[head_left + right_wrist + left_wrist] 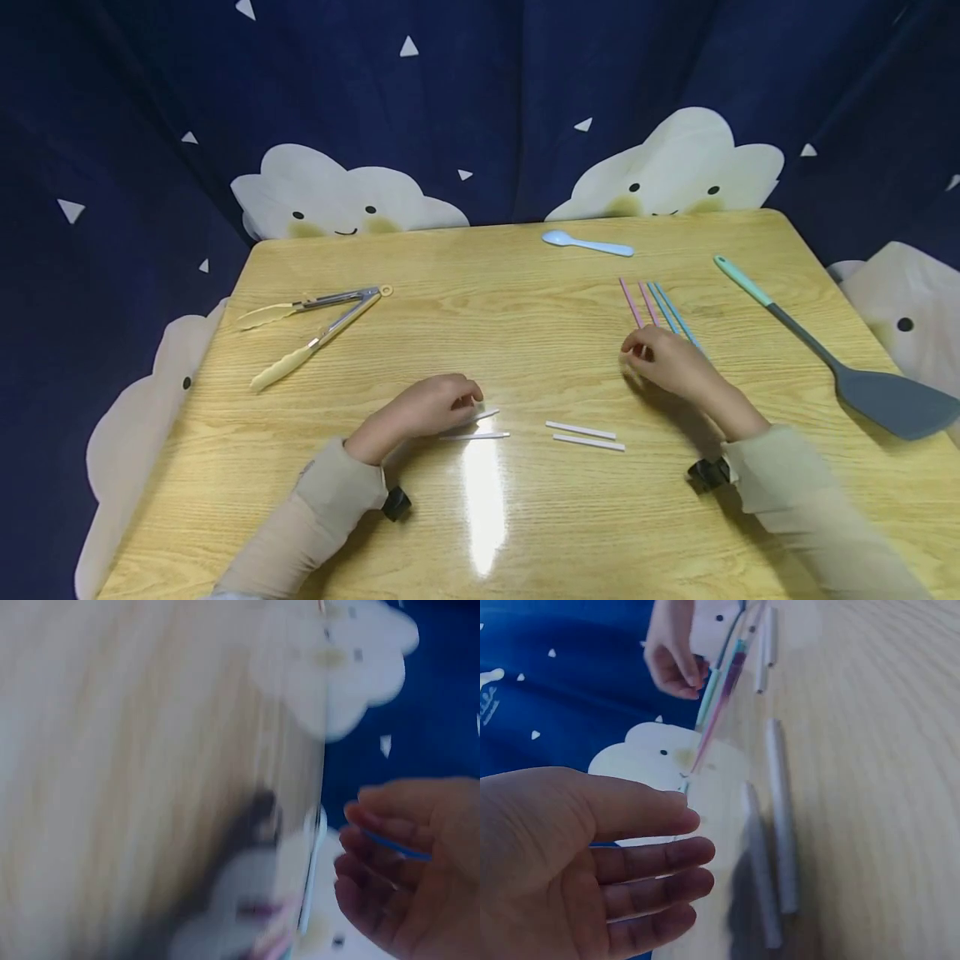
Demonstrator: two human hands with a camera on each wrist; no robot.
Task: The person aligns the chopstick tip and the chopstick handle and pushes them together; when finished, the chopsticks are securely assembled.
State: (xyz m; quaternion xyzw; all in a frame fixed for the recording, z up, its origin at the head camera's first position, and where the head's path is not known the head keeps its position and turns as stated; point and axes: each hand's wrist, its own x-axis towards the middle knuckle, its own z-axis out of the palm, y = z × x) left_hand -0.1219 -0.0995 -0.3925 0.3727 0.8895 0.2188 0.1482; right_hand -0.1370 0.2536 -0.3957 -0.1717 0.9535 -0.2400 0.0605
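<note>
Holds left hand [423, 406] with relaxed, empty fingers just beside two white sticks [483, 436], lower middle of frame, aligned roughly left to right; curves right hand [663, 362] loosely, apparently empty, below pink sticks [631, 302].

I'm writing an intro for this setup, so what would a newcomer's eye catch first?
Probably the big dark spatula at the right edge of the table, then the smiling clouds on the navy curtain behind. Next might come the spread tongs at left and the pink sticks beside the right hand.
</note>
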